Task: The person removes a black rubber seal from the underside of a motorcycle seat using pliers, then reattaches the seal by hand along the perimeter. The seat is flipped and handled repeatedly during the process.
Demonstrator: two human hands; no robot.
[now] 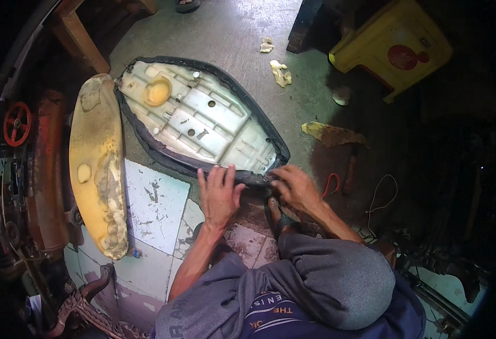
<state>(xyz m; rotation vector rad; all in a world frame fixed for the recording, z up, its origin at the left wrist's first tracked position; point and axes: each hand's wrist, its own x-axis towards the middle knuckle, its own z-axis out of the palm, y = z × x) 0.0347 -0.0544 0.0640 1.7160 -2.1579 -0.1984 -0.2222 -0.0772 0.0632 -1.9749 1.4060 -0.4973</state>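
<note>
A motorcycle seat lies upside down on the floor, its whitish plastic base [202,121] facing up. A black seat cover [236,85] wraps round the rim of the base. On the near edge rests my left hand [221,195], open, its fingers stretched out and laid over the cover. At the near right corner my right hand [296,189] is closed, with bent fingers gripping the cover's edge. Part of the cover is hidden under both hands. A round opening in the base shows yellow foam [157,91].
To the left lies a long, worn yellow foam seat pad [98,169], beside a white board [154,200]. A yellow plastic stool [394,48] stands at the far right. Foam scraps [280,73] and a red-handled tool [331,183] are on the floor. A red valve wheel [17,124] is at the far left.
</note>
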